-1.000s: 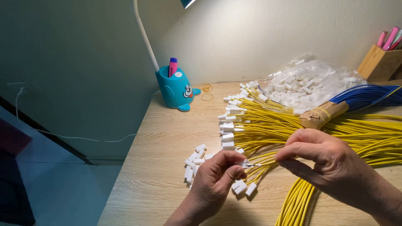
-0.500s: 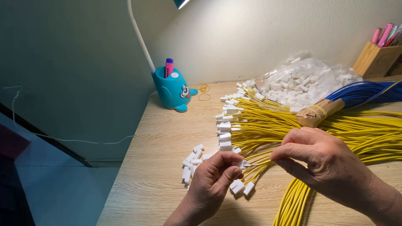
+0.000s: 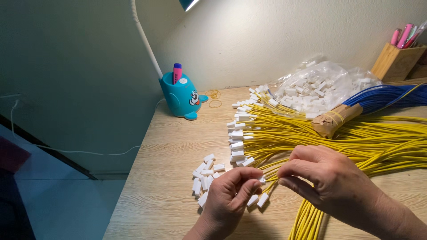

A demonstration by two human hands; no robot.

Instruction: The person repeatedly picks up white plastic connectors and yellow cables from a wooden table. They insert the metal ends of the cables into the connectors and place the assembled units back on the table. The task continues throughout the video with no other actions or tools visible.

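Yellow wires (image 3: 356,142) fan across the wooden table (image 3: 169,151), and nearest the camera both hands meet: the left hand (image 3: 229,198) pinches a small white connector (image 3: 261,179) while the right hand (image 3: 329,182) pinches one wire end against it. Loose white connectors (image 3: 205,174) lie just left; farther back sit a clear bag of connectors (image 3: 320,86) and a teal pen holder (image 3: 180,95).

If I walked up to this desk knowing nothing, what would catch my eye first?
Probably the big sheaf of yellow wires fanned across the right half of the wooden desk, many tipped with small white connectors. Near the front edge, the left hand and right hand meet, pinching at a wire end and a white connector. At the back stands a bright teal animal-shaped pen holder.
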